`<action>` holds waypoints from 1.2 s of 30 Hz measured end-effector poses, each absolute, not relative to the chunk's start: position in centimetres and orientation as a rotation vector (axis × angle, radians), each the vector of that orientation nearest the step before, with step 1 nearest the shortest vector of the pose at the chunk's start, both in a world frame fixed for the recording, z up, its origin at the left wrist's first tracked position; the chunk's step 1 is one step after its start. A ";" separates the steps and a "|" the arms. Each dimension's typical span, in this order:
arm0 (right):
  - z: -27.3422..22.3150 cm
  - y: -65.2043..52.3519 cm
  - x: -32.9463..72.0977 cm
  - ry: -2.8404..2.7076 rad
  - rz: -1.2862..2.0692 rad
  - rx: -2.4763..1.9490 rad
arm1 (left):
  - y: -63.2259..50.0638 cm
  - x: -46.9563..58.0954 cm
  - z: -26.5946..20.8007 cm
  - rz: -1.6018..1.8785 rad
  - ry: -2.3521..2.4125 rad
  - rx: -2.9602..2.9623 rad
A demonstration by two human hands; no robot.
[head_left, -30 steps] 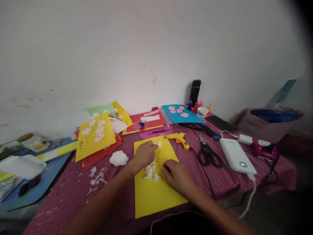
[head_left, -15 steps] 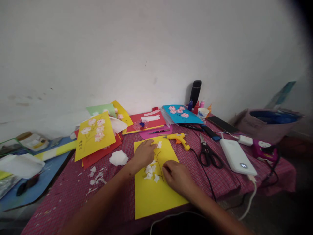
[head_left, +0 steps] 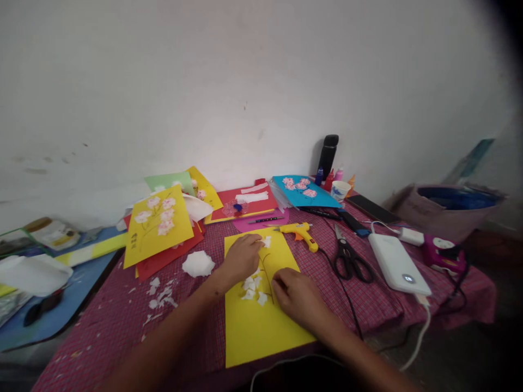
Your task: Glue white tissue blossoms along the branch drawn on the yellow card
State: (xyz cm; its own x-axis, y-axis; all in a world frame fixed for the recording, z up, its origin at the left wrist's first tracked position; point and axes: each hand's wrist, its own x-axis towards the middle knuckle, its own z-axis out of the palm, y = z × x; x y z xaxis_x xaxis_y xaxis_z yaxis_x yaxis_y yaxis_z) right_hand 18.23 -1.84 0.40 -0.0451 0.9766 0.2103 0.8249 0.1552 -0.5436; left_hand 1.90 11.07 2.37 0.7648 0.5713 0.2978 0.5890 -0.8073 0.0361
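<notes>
A yellow sheet of card point(head_left: 261, 337) lies in front of me, with a thin brown branch drawn on it. Torn bits of white paper point(head_left: 251, 284) sit in a cluster left of the branch. My left hand point(head_left: 244, 257) reaches over the top of the sheet, its fingers closed at a small white paper piece point(head_left: 267, 241) near the upper edge. Curled on the sheet's right side, my right hand point(head_left: 300, 298) rests just beside the branch; the inside of its fingers is hidden. A yellow glue gun point(head_left: 300, 231) lies past the sheet's top right corner.
Black scissors point(head_left: 349, 258) and a white power bank point(head_left: 398, 264) lie to the right, with cables around them. Leftward are a white paper piece point(head_left: 198, 264), paper scraps point(head_left: 163, 296) and a yellow flower card point(head_left: 157, 223). A blue flower card point(head_left: 322, 197) and paper cup point(head_left: 340, 190) stand behind.
Both hands stay almost in place over the yellow card. The view has shifted very slightly; nothing else visibly differs.
</notes>
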 end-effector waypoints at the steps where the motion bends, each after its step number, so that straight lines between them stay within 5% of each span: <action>1: 0.4 -1.8 18.2 -1.909 0.374 -1.709 | 11.1 1.9 2.3 -0.442 -0.915 -2.906; 36: 0.6 -1.8 18.1 -1.914 0.362 -1.713 | 10.9 2.8 2.7 -0.266 -0.772 -2.939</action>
